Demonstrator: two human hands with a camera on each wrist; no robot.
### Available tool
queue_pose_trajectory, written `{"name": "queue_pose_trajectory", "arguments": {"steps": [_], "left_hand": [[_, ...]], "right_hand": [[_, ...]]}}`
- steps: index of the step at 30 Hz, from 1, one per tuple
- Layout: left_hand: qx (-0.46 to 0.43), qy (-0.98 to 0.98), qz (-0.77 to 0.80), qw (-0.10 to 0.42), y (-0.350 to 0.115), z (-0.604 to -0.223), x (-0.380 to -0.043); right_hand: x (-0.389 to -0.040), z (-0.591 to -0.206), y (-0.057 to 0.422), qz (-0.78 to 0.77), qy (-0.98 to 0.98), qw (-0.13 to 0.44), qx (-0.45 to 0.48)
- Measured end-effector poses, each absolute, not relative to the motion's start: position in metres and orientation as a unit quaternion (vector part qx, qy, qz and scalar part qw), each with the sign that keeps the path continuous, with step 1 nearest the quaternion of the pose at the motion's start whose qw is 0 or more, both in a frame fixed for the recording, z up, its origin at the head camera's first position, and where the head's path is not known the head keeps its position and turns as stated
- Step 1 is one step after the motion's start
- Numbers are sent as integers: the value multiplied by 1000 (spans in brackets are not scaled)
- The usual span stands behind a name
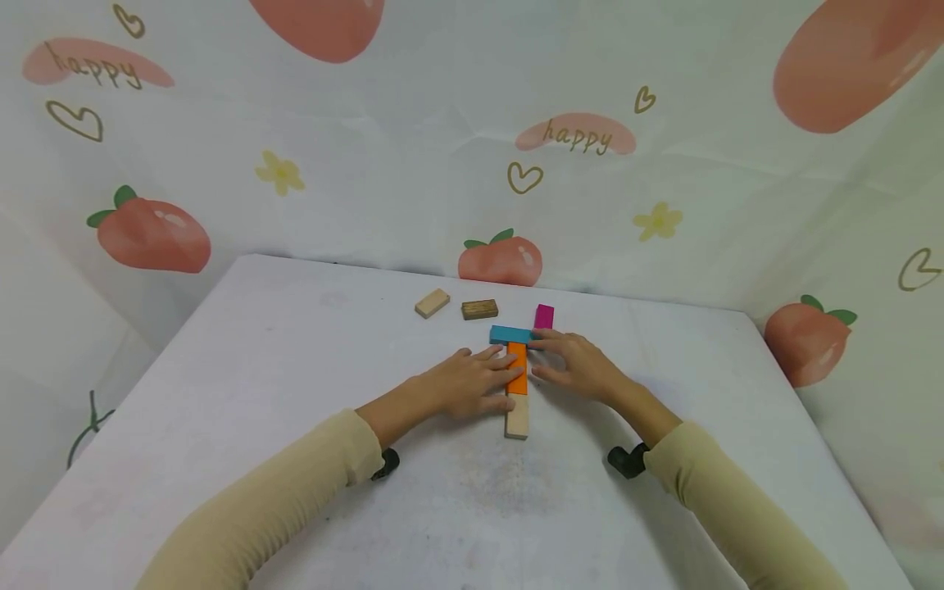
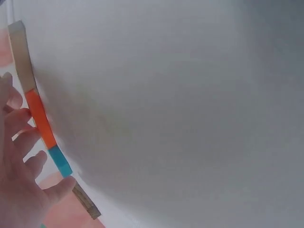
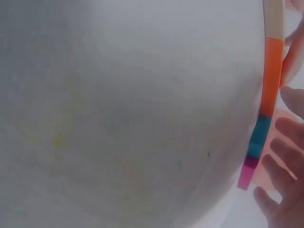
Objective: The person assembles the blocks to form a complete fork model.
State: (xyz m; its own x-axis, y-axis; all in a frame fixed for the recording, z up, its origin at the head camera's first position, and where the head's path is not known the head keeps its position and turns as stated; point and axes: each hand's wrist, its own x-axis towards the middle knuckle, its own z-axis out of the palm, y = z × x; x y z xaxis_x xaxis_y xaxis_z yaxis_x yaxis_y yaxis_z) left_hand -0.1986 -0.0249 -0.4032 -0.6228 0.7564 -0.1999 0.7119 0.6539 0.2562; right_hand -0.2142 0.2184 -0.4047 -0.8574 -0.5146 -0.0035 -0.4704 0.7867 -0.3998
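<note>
An orange block (image 1: pixel 519 383) lies flat on the table, end to end with a plain wooden block (image 1: pixel 518 422) nearer me. Across its far end sits a blue block (image 1: pixel 509 334), so the three make a T. My left hand (image 1: pixel 468 385) is spread from the left, its fingertips resting on the orange block and the edge of the plain one. From the right, my right hand (image 1: pixel 578 365) reaches with extended fingers to the blue block's right end; contact there is hard to tell. A magenta block (image 1: pixel 544 316) lies just beyond those fingers.
Farther back on the white table (image 1: pixel 295 369) lie a dark brown wooden block (image 1: pixel 479 310) and a light wooden block (image 1: pixel 432 303). Behind the table's far edge hangs a printed cloth (image 1: pixel 413 164). Black wrist cameras (image 1: pixel 627 461) show beneath both sleeves.
</note>
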Motion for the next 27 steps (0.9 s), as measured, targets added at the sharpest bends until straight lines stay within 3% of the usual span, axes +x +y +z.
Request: {"name": "queue_pose_trajectory", "arguments": {"steps": [8,20,27], "left_hand": [[394,894,131,170,-27,-404,-205],[378,916,85,100,-36,-395,-226],[329,936,85,90,-48,-390,-247]], "right_hand": [[-212,-405,217,-183,941,74,-277],[-212,-402,216,-178,936,77,-294],[-211,-402,216,-176,936,86,-293]]}}
